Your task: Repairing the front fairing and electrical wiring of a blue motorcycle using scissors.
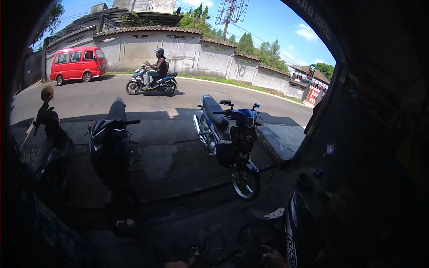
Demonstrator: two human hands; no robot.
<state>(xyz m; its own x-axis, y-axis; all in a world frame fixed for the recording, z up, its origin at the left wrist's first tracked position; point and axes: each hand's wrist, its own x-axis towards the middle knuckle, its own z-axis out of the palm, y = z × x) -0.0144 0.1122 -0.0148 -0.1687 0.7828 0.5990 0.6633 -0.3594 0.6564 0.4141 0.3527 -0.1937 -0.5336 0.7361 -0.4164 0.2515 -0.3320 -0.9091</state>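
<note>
At the dim lower edge, my left hand (181, 263) is barely visible beside a small shiny metal piece (194, 251) among dark parts; its fingers are too dark and cropped to read. My right hand (272, 258) has its fingers curled at dark parts near a wheel (252, 230), holding something I cannot make out. Just right of that hand stands a black motorbike body panel with white lettering (295, 232), with a pale plate (273, 213) at its left.
A blue-black motorbike (214, 111), a dark motorbike (109, 138) and a shadowed scooter (56, 138) stand in the opening, framed by a dark wall (357, 134). Beyond, a helmeted scooter rider (156, 67) and red minivan (76, 62) are on the road (272, 107), before a long wall (134, 51).
</note>
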